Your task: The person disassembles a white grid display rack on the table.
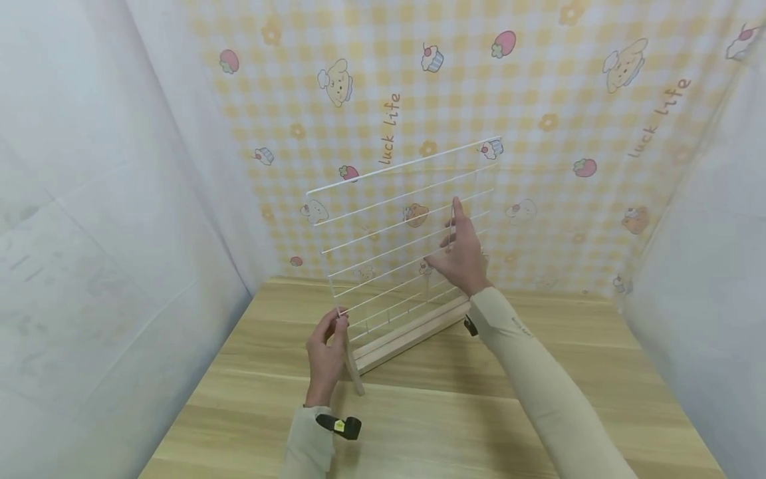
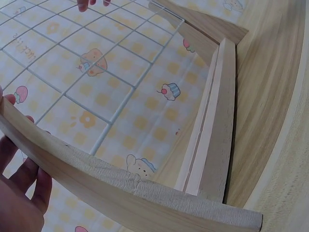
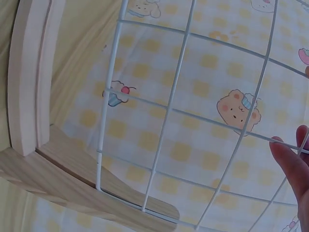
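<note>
A white wire grid panel point(image 1: 413, 229) stands upright, leaning within a wooden stand. The stand has a grooved crossbar point(image 1: 413, 336) and two side pieces, the near one point(image 2: 140, 186) with rough, pale edges. My left hand point(image 1: 327, 349) grips the upper part of that near side piece, thumb and fingers around it beside the grid's left edge. Over the right half of the panel, my right hand point(image 1: 463, 256) holds the wires, its index finger pointing upward. In the right wrist view, its thumb point(image 3: 285, 162) lies on a wire. There, a grid corner meets the slot of the far side piece point(image 3: 111, 203).
Everything stands on a light wood-grain table point(image 1: 431, 426). Behind it hangs a yellow-checked cloth point(image 1: 538, 86) with cartoon prints, close to the grid. White sheets point(image 1: 108, 233) close off both sides. Black camera mounts point(image 1: 340, 426) sit on both wrists.
</note>
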The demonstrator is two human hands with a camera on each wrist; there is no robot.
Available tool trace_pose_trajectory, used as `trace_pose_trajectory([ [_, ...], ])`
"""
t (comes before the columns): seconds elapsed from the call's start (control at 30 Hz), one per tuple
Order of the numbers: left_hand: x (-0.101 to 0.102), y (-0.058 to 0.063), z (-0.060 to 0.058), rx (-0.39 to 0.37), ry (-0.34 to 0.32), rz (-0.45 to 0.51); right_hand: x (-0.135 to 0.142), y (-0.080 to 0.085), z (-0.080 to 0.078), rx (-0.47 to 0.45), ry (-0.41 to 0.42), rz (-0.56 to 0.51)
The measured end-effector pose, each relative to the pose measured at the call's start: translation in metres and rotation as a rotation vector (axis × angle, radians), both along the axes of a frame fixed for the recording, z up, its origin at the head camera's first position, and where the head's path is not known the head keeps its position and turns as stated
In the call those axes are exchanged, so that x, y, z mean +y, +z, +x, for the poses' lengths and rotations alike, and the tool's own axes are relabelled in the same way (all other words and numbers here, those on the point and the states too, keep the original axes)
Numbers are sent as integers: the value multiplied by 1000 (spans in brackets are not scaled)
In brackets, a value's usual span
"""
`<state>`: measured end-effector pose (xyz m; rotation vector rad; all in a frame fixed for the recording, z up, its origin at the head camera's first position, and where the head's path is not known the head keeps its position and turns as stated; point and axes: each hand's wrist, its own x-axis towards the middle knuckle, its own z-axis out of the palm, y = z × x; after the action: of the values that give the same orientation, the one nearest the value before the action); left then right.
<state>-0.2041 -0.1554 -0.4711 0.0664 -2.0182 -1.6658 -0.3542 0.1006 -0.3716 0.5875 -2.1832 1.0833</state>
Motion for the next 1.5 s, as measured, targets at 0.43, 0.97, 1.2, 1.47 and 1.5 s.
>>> trace_pose_trajectory([
  [0.43, 2, -12, -6, -17, 17, -1, 3, 17, 0, 64, 42, 15],
  [0.97, 0, -14, -7, -44, 10, 15, 8, 55, -1, 168, 38, 15],
  [1.2, -5, -15, -6, -16, -10, 19, 17, 82, 4, 174, 21, 1],
  [1.47, -6, -14, -7, 5, -26, 5, 44, 91, 7, 80, -29, 27],
  [1.5, -6, -14, -7, 6, -26, 3, 48, 90, 8, 38, -40, 28],
])
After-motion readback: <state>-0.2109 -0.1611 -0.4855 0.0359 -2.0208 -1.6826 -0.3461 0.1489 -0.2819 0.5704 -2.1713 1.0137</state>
